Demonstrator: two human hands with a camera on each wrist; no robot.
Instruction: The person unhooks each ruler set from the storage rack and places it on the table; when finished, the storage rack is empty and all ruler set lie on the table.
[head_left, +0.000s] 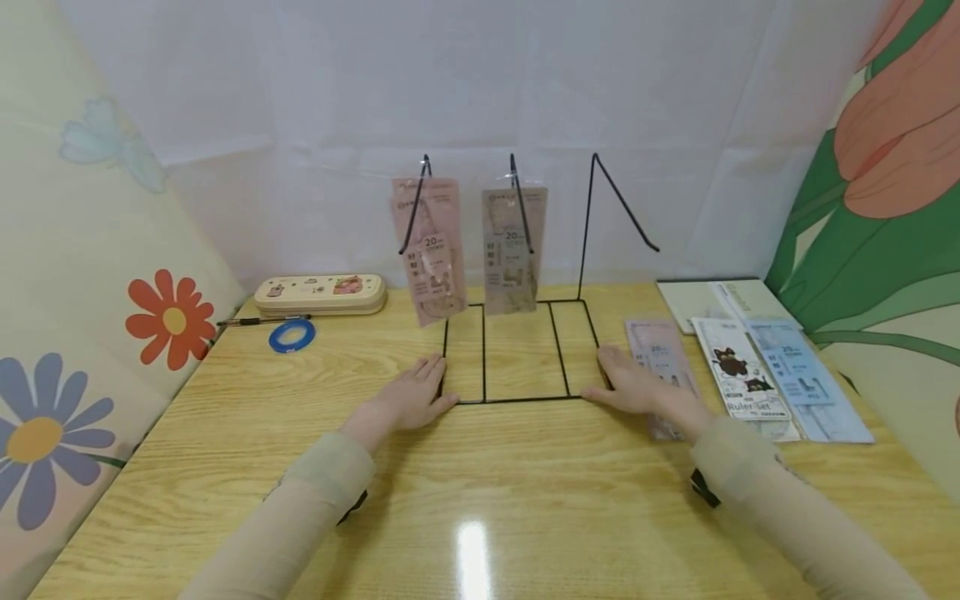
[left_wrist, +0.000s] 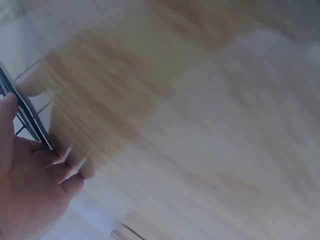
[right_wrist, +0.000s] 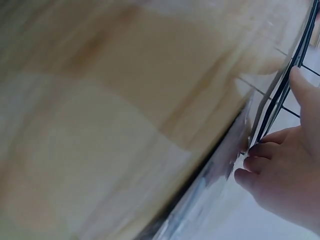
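Observation:
A black wire display rack [head_left: 521, 400] stands mid-table, its flat base on the wood and three bent hooks rising at the back. My left hand [head_left: 411, 393] holds the base at its front left corner, thumb by the front wire and fingers along the side wire. At the front right corner my right hand [head_left: 633, 385] grips the base in the same way. Pink ruler packets [head_left: 429, 250] hang from the left hook, and a greyish packet [head_left: 513, 250] hangs from the middle one. The right hook [head_left: 626, 204] carries nothing. Both wrist views show fingertips at the dark wire.
Right of the rack lie a pink packet [head_left: 660, 350], a white ruler-set packet [head_left: 742, 371], a blue packet [head_left: 798, 367] and a pale pad [head_left: 682, 300]. To the left are a cream pencil case [head_left: 321, 295], a black pen [head_left: 258, 321] and a blue tape roll [head_left: 276, 337].

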